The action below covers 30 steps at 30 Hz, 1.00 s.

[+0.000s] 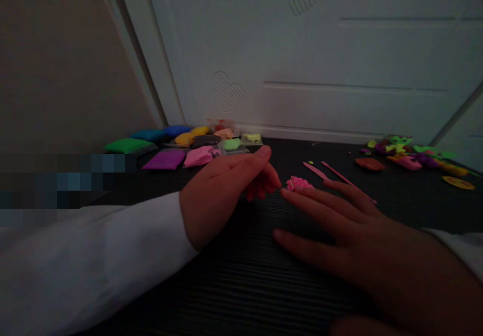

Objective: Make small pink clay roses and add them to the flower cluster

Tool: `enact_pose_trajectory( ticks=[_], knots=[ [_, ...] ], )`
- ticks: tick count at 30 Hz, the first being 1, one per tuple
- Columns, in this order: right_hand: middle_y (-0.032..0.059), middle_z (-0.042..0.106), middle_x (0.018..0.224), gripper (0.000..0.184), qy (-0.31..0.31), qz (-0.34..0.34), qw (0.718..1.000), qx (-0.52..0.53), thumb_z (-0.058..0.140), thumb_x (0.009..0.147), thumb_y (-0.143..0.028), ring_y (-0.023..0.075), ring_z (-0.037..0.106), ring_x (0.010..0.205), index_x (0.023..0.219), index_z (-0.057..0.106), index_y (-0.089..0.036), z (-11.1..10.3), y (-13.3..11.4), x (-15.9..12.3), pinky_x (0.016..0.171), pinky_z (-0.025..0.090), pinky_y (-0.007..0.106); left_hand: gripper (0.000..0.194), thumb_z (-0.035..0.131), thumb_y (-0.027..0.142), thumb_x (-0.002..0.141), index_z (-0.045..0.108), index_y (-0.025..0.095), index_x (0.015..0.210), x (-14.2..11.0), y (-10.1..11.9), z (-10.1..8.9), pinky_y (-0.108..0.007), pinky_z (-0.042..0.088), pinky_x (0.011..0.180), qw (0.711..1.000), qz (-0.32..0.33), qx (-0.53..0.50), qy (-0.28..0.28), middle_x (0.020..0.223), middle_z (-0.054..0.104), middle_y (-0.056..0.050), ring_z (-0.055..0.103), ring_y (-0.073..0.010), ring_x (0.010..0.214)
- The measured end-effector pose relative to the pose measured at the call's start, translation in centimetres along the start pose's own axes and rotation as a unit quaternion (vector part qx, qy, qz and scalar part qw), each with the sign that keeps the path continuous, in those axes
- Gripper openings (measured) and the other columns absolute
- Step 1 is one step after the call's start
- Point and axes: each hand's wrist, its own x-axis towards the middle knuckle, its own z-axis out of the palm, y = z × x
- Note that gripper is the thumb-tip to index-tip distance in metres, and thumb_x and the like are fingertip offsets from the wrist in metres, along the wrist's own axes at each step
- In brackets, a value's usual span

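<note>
My left hand [226, 187] hovers over the dark table, loosely cupped with its fingers bent and spread a little. Nothing shows between them, though the palm is partly hidden. Palm down, my right hand [350, 240] reaches in from the right with its fingers stretched apart. A crumbly bright pink lump of modelling clay [299, 183] lies just past its fingertips, partly covered by them; whether they touch it I cannot tell. Behind the right hand rest a pink plastic knife [315, 170] and a thin pink modelling stick [347, 181].
Packets of coloured clay, among them a purple one [165, 160], a green one [130, 146] and a pink one [198, 156], lie back left. At right are a brown flat piece [370, 164], a colourful clay pile [409, 161] and a yellow disc [458, 182]. A white panel [302, 109] stands behind.
</note>
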Motion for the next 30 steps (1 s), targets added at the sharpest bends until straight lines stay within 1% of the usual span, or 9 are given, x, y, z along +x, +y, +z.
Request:
enact_pose_trajectory(
  ticks=[3, 7, 12, 17, 21, 23, 26, 28, 30],
  knots=[
    [0.0197, 0.062, 0.150, 0.068, -0.013, 0.013, 1.000, 0.006, 0.019, 0.109, -0.062, 0.0429, 0.062, 0.134, 0.135, 0.071, -0.026, 0.5, -0.3, -0.4, 0.093, 0.059, 0.072, 0.046, 0.053, 0.052, 0.099, 0.071, 0.021, 0.068, 0.0, 0.0, 0.0, -0.026, 0.042, 0.057, 1.000, -0.002, -0.014, -0.004, 0.066, 0.064, 0.002, 0.053, -0.0140, 0.060],
    [0.0018, 0.061, 0.154, 0.048, 0.005, 0.018, 1.000, 0.006, 0.026, 0.113, -0.032, 0.0290, 0.063, 0.136, 0.134, 0.068, -0.042, 1.5, -0.8, -0.8, 0.104, 0.055, 0.064, 0.046, 0.054, 0.051, 0.098, 0.070, 0.021, 0.068, 0.0, 0.2, 0.0, -0.027, 0.042, 0.058, 1.000, -0.008, -0.015, 0.006, 0.066, 0.064, 0.002, 0.052, -0.0140, 0.061],
    [0.0154, 0.058, 0.155, 0.047, 0.021, 0.008, 0.999, -0.036, 0.033, 0.111, -0.048, 0.0383, 0.059, 0.139, 0.141, 0.066, -0.033, 2.1, -0.3, -1.0, 0.100, 0.055, 0.068, 0.046, 0.054, 0.052, 0.098, 0.071, 0.021, 0.068, 0.0, 0.1, 0.0, -0.026, 0.042, 0.057, 1.000, -0.005, -0.028, -0.006, 0.065, 0.064, 0.002, 0.053, -0.0139, 0.061],
    [-0.0023, 0.062, 0.153, 0.048, 0.002, 0.020, 0.999, 0.033, 0.028, 0.113, -0.031, 0.0296, 0.065, 0.133, 0.133, 0.069, -0.047, 1.0, -0.4, -0.6, 0.102, 0.057, 0.063, 0.043, 0.056, 0.050, 0.096, 0.071, 0.022, 0.067, 0.0, 0.1, 0.1, -0.026, 0.042, 0.057, 1.000, -0.006, -0.026, 0.008, 0.065, 0.065, 0.002, 0.053, -0.0138, 0.060],
    [0.0202, 0.055, 0.157, 0.057, -0.071, -0.002, 0.997, 0.033, 0.032, 0.108, -0.058, 0.0434, 0.056, 0.141, 0.146, 0.063, -0.028, -0.1, 0.2, -0.1, 0.101, 0.053, 0.074, 0.042, 0.057, 0.049, 0.095, 0.071, 0.022, 0.066, 0.2, 0.2, 0.1, -0.026, 0.042, 0.055, 0.999, -0.017, -0.037, 0.024, 0.065, 0.066, 0.001, 0.054, -0.0137, 0.060],
    [0.0172, 0.057, 0.156, 0.053, -0.050, 0.009, 0.999, 0.018, 0.030, 0.111, -0.054, 0.0418, 0.058, 0.139, 0.141, 0.067, -0.032, -0.2, 0.2, 0.1, 0.100, 0.053, 0.074, 0.043, 0.057, 0.049, 0.095, 0.070, 0.022, 0.065, 0.3, 0.2, 0.1, -0.025, 0.042, 0.054, 0.998, -0.024, -0.041, 0.027, 0.064, 0.066, 0.001, 0.054, -0.0133, 0.058],
    [0.0037, 0.059, 0.155, 0.042, -0.045, -0.030, 0.999, 0.006, 0.035, 0.113, -0.030, 0.0320, 0.065, 0.133, 0.137, 0.067, -0.043, 0.0, 0.2, 0.0, 0.101, 0.058, 0.063, 0.042, 0.058, 0.048, 0.095, 0.071, 0.021, 0.065, 0.4, 0.3, 0.2, -0.025, 0.043, 0.055, 0.998, -0.031, -0.045, 0.030, 0.064, 0.066, 0.002, 0.054, -0.0125, 0.058],
    [0.0088, 0.057, 0.157, 0.042, -0.060, -0.032, 0.998, 0.014, 0.037, 0.112, -0.032, 0.0327, 0.063, 0.136, 0.145, 0.062, -0.040, 0.2, 0.3, -0.2, 0.101, 0.058, 0.063, 0.041, 0.059, 0.046, 0.095, 0.071, 0.022, 0.065, 0.3, 0.3, 0.2, -0.025, 0.043, 0.055, 0.998, -0.033, -0.046, 0.031, 0.064, 0.066, 0.002, 0.054, -0.0125, 0.058],
    [0.0200, 0.052, 0.159, 0.057, -0.050, 0.014, 0.998, 0.028, 0.030, 0.109, -0.059, 0.0423, 0.052, 0.145, 0.146, 0.062, -0.030, 0.2, 0.5, -0.5, 0.105, 0.047, 0.077, 0.041, 0.059, 0.046, 0.095, 0.071, 0.022, 0.065, 0.2, 0.3, 0.3, -0.025, 0.042, 0.055, 0.998, -0.032, -0.048, 0.031, 0.064, 0.066, 0.001, 0.054, -0.0128, 0.059]
  ],
)
